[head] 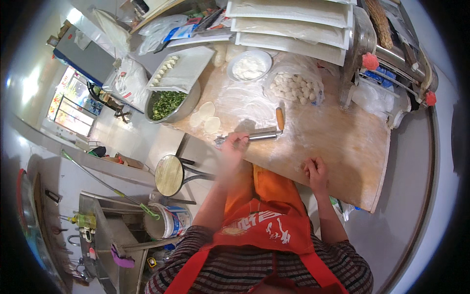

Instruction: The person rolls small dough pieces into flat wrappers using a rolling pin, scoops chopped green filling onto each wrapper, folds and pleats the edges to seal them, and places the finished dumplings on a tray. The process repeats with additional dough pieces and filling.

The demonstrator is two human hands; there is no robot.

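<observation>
My left hand [235, 142] is closed around the left part of a metal roller [262, 135] on the floured wooden board [341, 143]. A wooden handle [280, 118] stands off the roller's right end. Several flat round dough wrappers [212, 125] lie just beyond my left hand, some overlapping. My right hand [316, 171] hovers at or rests on the board's near edge, fingers curled, with nothing visible in it. Farther back, a plastic bag holds many small dough pieces [292, 87]. Beside it stands a white bowl of flour [249, 67].
A metal basin of chopped green filling [167, 106] sits at the board's left edge, partly under a white tray [183, 71] with a row of dumplings. Stacked white trays [290, 33] stand at the back, beside a dough-rolling machine [400, 66]. A round stool [169, 175] is below left.
</observation>
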